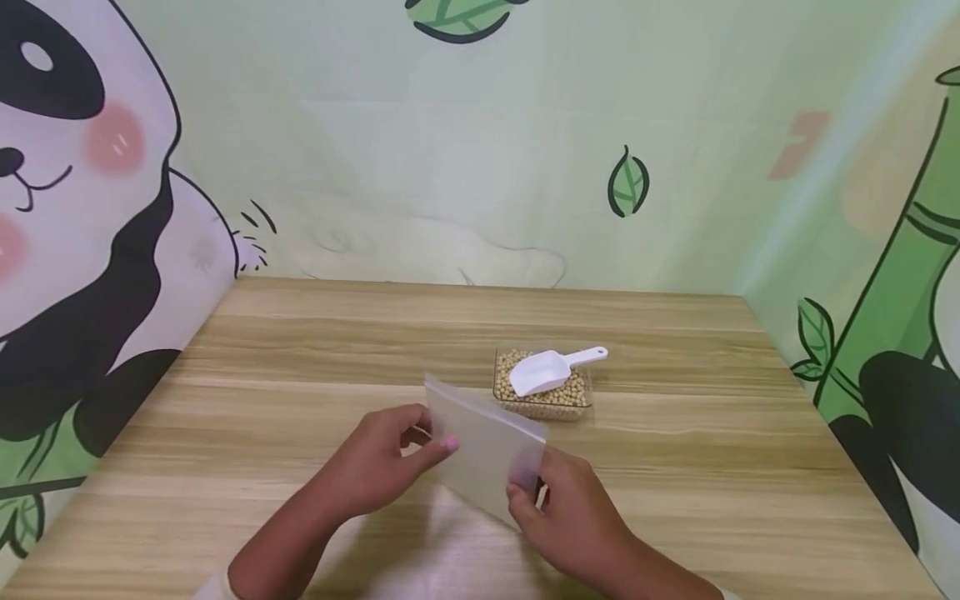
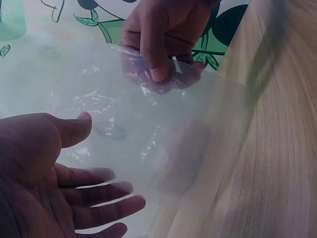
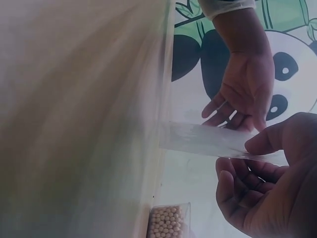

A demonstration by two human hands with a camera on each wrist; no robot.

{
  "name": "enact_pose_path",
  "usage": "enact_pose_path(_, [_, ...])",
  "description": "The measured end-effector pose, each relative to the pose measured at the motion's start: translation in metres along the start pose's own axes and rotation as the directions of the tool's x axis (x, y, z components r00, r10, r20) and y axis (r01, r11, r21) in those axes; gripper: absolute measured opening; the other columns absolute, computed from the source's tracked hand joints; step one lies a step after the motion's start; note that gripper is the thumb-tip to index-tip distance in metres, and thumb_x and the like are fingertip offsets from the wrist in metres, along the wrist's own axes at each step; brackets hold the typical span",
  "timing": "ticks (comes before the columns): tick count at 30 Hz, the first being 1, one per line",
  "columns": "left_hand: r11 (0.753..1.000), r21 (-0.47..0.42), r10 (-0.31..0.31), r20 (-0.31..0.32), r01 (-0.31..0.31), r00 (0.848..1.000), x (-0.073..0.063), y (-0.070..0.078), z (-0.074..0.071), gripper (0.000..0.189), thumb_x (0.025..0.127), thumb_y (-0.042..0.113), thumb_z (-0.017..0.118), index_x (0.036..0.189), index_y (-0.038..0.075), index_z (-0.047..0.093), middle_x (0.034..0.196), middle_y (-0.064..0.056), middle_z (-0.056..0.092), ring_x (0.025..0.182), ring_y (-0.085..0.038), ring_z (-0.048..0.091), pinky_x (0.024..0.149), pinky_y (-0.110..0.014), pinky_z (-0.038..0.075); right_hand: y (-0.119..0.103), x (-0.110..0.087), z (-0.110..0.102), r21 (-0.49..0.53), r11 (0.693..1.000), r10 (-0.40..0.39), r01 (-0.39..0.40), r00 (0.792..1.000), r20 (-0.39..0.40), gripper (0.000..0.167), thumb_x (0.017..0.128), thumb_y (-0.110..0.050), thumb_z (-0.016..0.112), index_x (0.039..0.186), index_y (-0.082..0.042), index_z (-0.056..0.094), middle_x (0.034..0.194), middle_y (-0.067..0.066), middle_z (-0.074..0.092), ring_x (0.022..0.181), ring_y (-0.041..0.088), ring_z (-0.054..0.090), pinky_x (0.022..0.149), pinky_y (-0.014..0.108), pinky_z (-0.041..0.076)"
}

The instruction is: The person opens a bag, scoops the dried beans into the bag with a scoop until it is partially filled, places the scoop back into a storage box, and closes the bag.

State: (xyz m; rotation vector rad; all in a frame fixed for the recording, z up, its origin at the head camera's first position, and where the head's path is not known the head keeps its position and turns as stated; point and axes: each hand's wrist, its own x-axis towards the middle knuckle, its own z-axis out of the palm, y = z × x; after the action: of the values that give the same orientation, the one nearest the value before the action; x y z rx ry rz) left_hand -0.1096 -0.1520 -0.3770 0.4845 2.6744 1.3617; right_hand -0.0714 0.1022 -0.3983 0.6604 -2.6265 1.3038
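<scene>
A translucent plastic bag [image 1: 480,454] stands tilted between both hands above the table. My right hand [image 1: 577,512] pinches its right edge, thumb in front and fingers behind. The left wrist view shows that right hand [image 2: 166,37] gripping the bag's edge from above. My left hand [image 1: 378,462] is at the other side of the bag, thumb and fingers apart. In the left wrist view the left hand's fingers [image 2: 99,210] are spread loosely along the film without pinching it.
Behind the bag stands a clear rectangular container [image 1: 543,411] of pale round beans [image 1: 576,390]. A white scoop [image 1: 542,372] lies on the beans, its handle extending over the right rim. The wooden table [image 1: 300,333] meets panda-printed walls [image 1: 360,150] at the back and sides.
</scene>
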Motion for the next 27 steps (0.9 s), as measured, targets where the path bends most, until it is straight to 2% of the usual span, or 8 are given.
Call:
enact_pose_path(3, [1.0, 0.004, -0.019, 0.021, 0.019, 1.0, -0.001, 0.002, 0.0, 0.029, 0.104, 0.038, 0.075, 0.115, 0.01, 0.075, 0.119, -0.005, 0.081, 0.111, -0.026, 0.078, 0.085, -0.042, 0.063, 0.0, -0.003, 0.001, 0.001, 1.0, 0.013, -0.013, 0.999, 0.029, 0.023, 0.091, -0.002, 0.075, 0.08, -0.018, 0.062, 0.079, -0.008, 0.068, 0.069, -0.006, 0.054, 0.056, 0.02, 0.05])
enact_pose_path(9, [0.987, 0.13, -0.091, -0.01, 0.092, 0.996, -0.007, 0.014, 0.003, 0.063, 0.103, 0.043, 0.075, 0.15, 0.003, 0.061, 0.139, -0.015, 0.071, 0.121, -0.032, 0.07, 0.092, -0.052, 0.061, -0.005, -0.013, 0.005, -0.076, 0.996, -0.032, 0.037, 0.997, 0.063, 0.004, 0.095, -0.004, 0.072, 0.098, -0.003, 0.07, 0.08, -0.002, 0.069, 0.068, -0.007, 0.053, 0.057, 0.017, 0.05])
enact_pose_path(13, [0.987, 0.143, -0.049, -0.131, 0.068, 0.99, -0.013, 0.026, 0.005, 0.065, 0.105, 0.036, 0.074, 0.157, 0.001, 0.054, 0.118, -0.008, 0.073, 0.098, -0.018, 0.068, 0.081, -0.036, 0.057, -0.01, -0.02, 0.01, -0.181, 0.979, -0.077, 0.089, 0.995, 0.07, 0.025, 0.096, -0.004, 0.07, 0.119, 0.005, 0.071, 0.093, 0.005, 0.076, 0.074, 0.0, 0.064, 0.062, 0.021, 0.055])
enact_pose_path(17, [0.999, -0.035, -0.023, -0.207, 0.016, 0.978, -0.018, 0.04, 0.008, 0.055, 0.11, 0.027, 0.068, 0.157, 0.003, 0.054, 0.091, -0.001, 0.072, 0.073, -0.008, 0.062, 0.07, -0.027, 0.051, -0.015, -0.026, 0.015, -0.272, 0.95, -0.153, 0.155, 0.988, 0.029, 0.051, 0.091, -0.001, 0.072, 0.141, 0.005, 0.064, 0.101, 0.006, 0.077, 0.081, 0.007, 0.072, 0.064, 0.024, 0.059])
enact_pose_path(19, [0.995, -0.101, -0.027, -0.228, 0.004, 0.973, -0.019, 0.046, 0.011, 0.048, 0.111, 0.028, 0.066, 0.151, 0.004, 0.057, 0.081, 0.001, 0.069, 0.065, -0.006, 0.058, 0.066, -0.026, 0.05, -0.016, -0.028, 0.017, -0.311, 0.929, -0.211, 0.2, 0.977, -0.003, 0.057, 0.088, 0.001, 0.074, 0.143, 0.005, 0.062, 0.099, 0.006, 0.077, 0.079, 0.008, 0.074, 0.063, 0.023, 0.06])
enact_pose_path(22, [0.983, -0.181, -0.063, -0.233, 0.02, 0.97, -0.02, 0.051, 0.015, 0.027, 0.112, 0.032, 0.064, 0.12, 0.006, 0.069, 0.071, 0.001, 0.063, 0.059, -0.008, 0.054, 0.059, -0.026, 0.047, -0.015, -0.029, 0.02, -0.364, 0.894, -0.295, 0.261, 0.955, -0.04, 0.062, 0.083, 0.003, 0.077, 0.143, 0.005, 0.06, 0.092, 0.004, 0.075, 0.074, 0.005, 0.07, 0.061, 0.019, 0.058])
enact_pose_path(25, [0.964, -0.261, -0.089, -0.183, 0.039, 0.979, -0.017, 0.052, 0.017, 0.042, 0.114, 0.036, 0.058, 0.086, 0.005, 0.063, 0.064, -0.001, 0.058, 0.055, -0.011, 0.054, 0.056, -0.028, 0.047, -0.014, -0.03, 0.022, -0.389, 0.874, -0.338, 0.292, 0.94, -0.054, 0.066, 0.08, 0.004, 0.078, 0.143, 0.006, 0.059, 0.086, -0.001, 0.07, 0.066, -0.003, 0.06, 0.06, 0.014, 0.053])
enact_pose_path(27, [0.934, -0.355, -0.094, -0.11, 0.049, 0.99, -0.014, 0.053, 0.018, 0.052, 0.116, 0.036, 0.053, 0.076, 0.001, 0.058, 0.063, -0.003, 0.057, 0.054, -0.015, 0.056, 0.056, -0.029, 0.05, -0.014, -0.031, 0.023, -0.387, 0.876, -0.335, 0.289, 0.941, -0.056, 0.068, 0.08, 0.004, 0.079, 0.145, 0.006, 0.058, 0.083, -0.004, 0.067, 0.062, -0.007, 0.05, 0.058, 0.011, 0.049])
